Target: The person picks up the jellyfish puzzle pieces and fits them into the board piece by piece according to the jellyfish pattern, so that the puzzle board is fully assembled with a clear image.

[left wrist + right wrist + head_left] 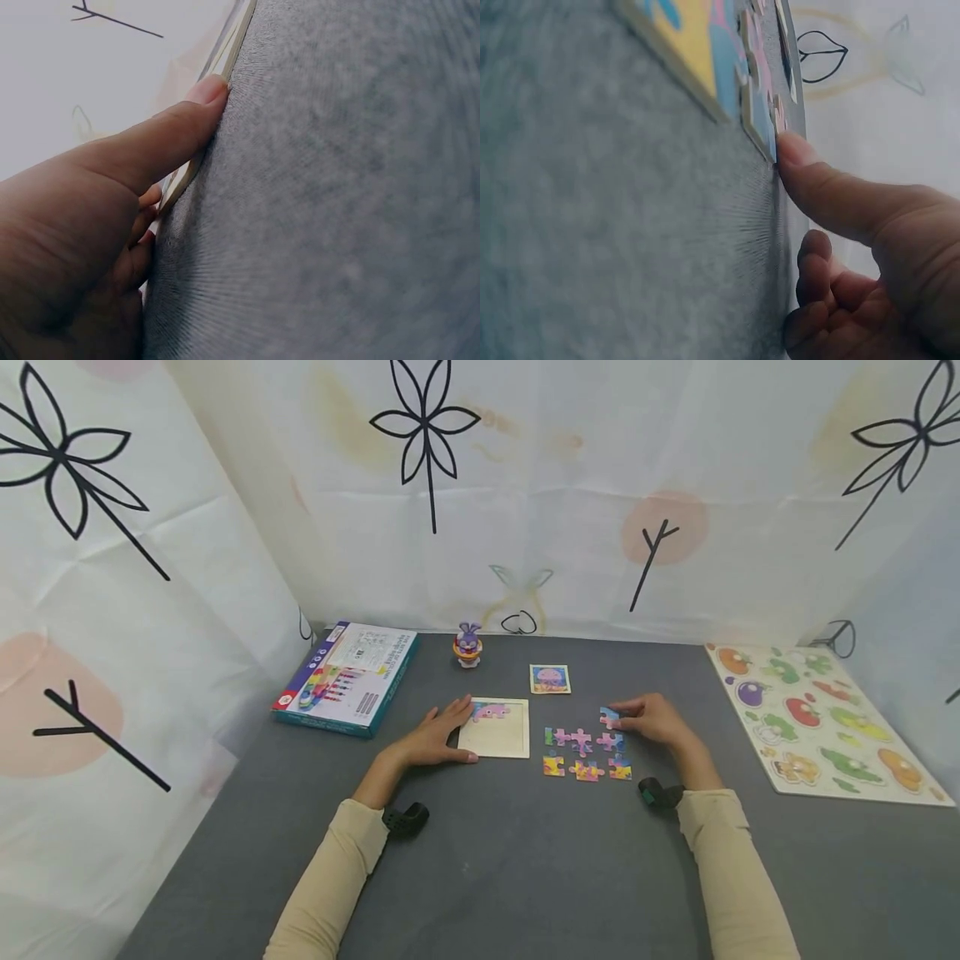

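Counted one left hand (435,739), one right hand (651,718), two wrist devices (405,821), one wooden tray (495,740), seven loose puzzle pieces (581,742), one picture card (550,679), one toy figure (468,646), one box (348,677), one vegetable board (828,727); couldn't count pieces inside tray, too small.

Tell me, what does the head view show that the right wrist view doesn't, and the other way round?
Only the head view shows the left hand, the box, the rabbit toy and the vegetable board. Only the right wrist view shows, close up, the thickness of the puzzle pieces and the right hand's curled fingers, mostly hidden from above. Both share the right hand with its thumb at a puzzle piece, the gray tabletop and the white wall cloth with black drawings.
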The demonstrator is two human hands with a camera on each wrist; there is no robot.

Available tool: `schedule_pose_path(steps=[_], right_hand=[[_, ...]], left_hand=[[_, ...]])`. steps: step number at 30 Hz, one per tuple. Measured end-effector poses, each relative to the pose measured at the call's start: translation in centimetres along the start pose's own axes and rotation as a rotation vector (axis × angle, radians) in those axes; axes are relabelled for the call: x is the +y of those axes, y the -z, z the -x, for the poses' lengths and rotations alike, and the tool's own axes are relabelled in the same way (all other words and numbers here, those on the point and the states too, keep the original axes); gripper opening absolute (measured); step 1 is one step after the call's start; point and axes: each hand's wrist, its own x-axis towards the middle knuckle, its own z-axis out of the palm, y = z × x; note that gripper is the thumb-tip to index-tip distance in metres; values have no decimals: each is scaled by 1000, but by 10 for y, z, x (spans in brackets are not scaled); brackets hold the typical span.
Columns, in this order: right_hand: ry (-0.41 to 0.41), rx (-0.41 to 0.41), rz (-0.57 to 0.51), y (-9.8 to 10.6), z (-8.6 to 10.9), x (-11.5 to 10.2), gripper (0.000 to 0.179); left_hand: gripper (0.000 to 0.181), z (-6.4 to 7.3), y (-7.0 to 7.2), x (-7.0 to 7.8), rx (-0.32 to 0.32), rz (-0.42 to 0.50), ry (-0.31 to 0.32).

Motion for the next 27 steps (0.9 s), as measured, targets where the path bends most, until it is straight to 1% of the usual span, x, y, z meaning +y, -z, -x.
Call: schedule_pose_path(steps=[4,11,19,22,27], right_hand=[[-4,11,17,2,2,2,36],[0,18,34,1,0,3,32],[43,13,55,2,-5,4,30],[65,31,73,2,-7,4,29],[97,62,90,0,-11,-8,28]], left_hand=[[95,-1,0,-2,-8,1,-3],[94,2,5,-7,-22,18,9],[93,5,8,-10,-37,33,10],[93,4,8,-11,-36,26,7],[94,3,8,-10,-45,30,11]])
